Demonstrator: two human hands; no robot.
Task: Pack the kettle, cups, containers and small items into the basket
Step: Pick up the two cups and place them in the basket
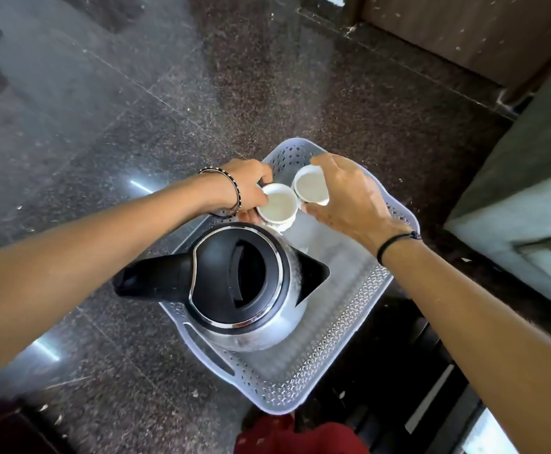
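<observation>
A pale perforated plastic basket [343,355] stands on the dark speckled stone counter. Inside it, at the near left, sits a steel kettle [235,280] with a black lid and black handle pointing left. Over the basket's far end, my left hand [244,188] grips a white cup [279,206] by its left side. My right hand [346,194] holds a second white cup [310,188] just right of the first. Both cups are upright, empty and nearly touching each other. Whether they rest on the basket floor is hidden.
The counter [120,126] stretches far to the left and behind the basket. A wooden panel [464,31] rises at the back right, and a grey-white ledge [513,208] lies to the right. The counter's front edge and a red garment [294,437] lie below the basket.
</observation>
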